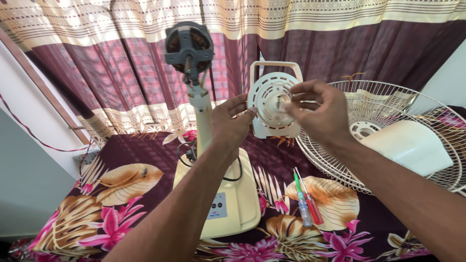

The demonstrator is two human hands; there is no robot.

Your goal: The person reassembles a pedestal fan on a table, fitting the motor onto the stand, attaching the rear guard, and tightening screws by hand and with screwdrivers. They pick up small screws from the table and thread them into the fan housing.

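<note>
A cream round plastic motor cover (270,102), slotted and with a handle loop at its top, is held up near the centre of the view by both hands. Its left rim is pinched by the left hand (229,122), whose fingers are curled about the edge. At the cover's 3 o'clock, the right hand (316,110) is closed loosely, its fingertips (290,95) pressed at the central opening; whether anything small is gripped there cannot be told. At 10 o'clock from the cover, a bare grey fan motor (189,48) is seen atop a cream stand (202,116), whose flat base (228,204) rests on a floral maroon cloth (121,194). At 4 o'clock, a white wire fan guard (388,102) lies beside a cream blade (410,145). At 6 o'clock, two screwdrivers (307,201), green-handled and red-handled, lie side by side.
</note>
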